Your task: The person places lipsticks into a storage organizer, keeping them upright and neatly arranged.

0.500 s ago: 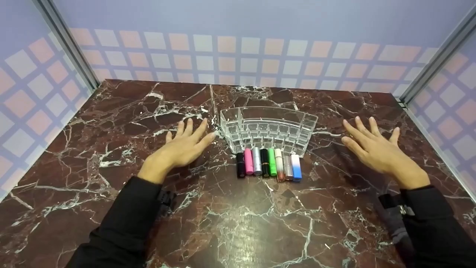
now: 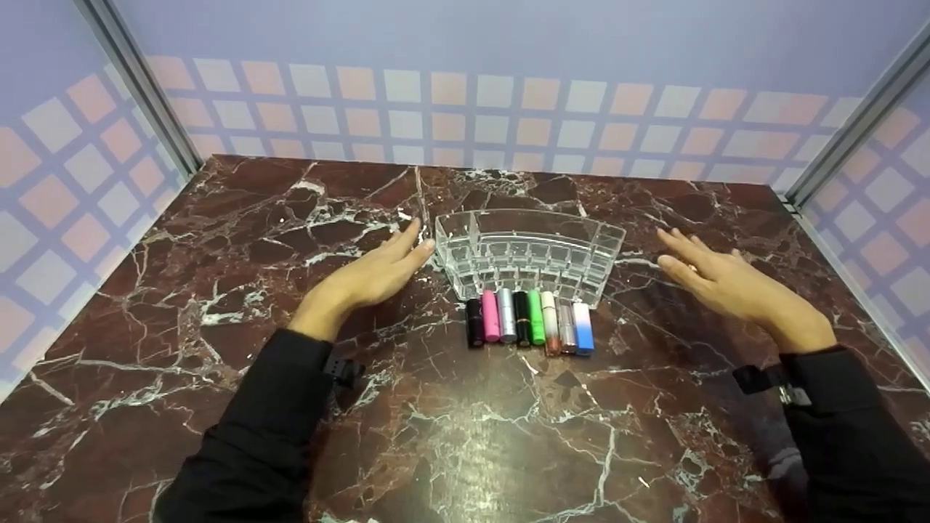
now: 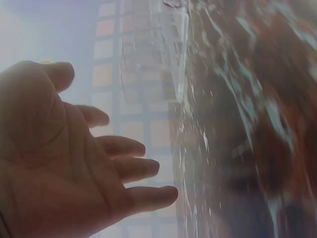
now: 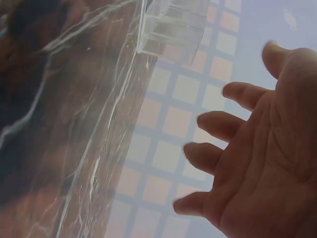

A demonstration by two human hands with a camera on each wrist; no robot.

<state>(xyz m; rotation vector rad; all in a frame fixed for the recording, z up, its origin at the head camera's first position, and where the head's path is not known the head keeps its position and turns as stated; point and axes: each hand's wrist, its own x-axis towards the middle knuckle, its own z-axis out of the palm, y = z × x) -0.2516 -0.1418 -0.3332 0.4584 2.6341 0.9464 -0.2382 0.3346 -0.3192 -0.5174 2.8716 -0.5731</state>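
A clear, curved tiered organizer (image 2: 534,250) with small compartments stands on the table, its slots holding nothing. Along its front edge several lipstick tubes lie side by side: a black one (image 2: 474,322) at the left end, then pink (image 2: 492,317), silver, black, green (image 2: 537,317), white-and-brown, metallic, and a white-to-blue one (image 2: 583,328) at the right. My left hand (image 2: 370,277) hovers left of the organizer, fingers extended and palm turned inward. On the other side my right hand (image 2: 737,287) mirrors it, fingers spread and holding nothing. Both wrist views show bare palms with the organizer beyond.
The dark red marbled tabletop (image 2: 479,450) extends around the organizer. Behind it and at both sides rise lavender walls (image 2: 508,36) with pink and white squares, joined by metal corner posts (image 2: 138,80). Dark straps with small devices (image 2: 774,381) circle both wrists.
Both hands have turned from palms down to palms facing inward. The left hand has moved slightly right, nearer the organizer. The organizer and lipsticks stay as they were.
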